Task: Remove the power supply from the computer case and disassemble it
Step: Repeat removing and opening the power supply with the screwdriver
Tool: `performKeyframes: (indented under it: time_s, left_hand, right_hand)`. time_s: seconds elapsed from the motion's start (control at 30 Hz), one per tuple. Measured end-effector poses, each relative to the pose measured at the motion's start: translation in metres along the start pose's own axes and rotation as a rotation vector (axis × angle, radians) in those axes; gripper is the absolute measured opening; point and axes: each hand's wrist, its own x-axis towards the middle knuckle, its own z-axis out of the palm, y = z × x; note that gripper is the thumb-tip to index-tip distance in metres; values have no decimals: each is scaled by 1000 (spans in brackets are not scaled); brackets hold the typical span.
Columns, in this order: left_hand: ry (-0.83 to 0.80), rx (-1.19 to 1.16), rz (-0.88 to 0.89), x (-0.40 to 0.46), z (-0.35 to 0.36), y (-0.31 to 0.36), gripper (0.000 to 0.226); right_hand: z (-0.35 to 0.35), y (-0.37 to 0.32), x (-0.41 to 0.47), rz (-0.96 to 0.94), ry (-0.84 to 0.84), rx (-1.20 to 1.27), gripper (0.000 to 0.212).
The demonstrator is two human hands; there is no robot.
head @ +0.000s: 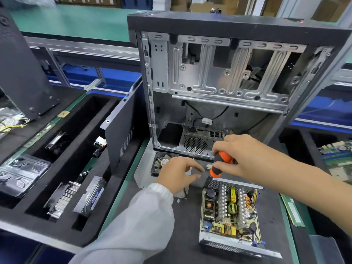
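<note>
The right hand (234,157) is gripping the orange-and-black screwdriver (221,164) just above the far edge of the opened grey metal power supply (230,212), lying lengthwise toward the person, while the left hand (177,174) is hovering loosely spread alongside.

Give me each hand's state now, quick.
Left hand: open, fingers loosely spread, holding nothing that shows.
Right hand: gripping the orange-and-black-handled screwdriver.

The screwdriver (221,164) handle was orange and black; the sleeve (144,216) at seven o'clock was white.
</note>
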Motion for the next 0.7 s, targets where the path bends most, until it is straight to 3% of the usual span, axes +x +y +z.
performKeyframes:
  time_s: [0.33,0.53,0.7]
  left_hand:
    - [0,-62,-35,9,-7,2,12]
    - [5,-91,38,16,-11,0,10]
    - [2,18,49,35,-28,-2,9]
  right_hand:
    - [7,1,3,-15,-7,-2,24]
    - [9,4,7,0,-9,-8,26]
    - [10,3,9,10,-12,-34,34]
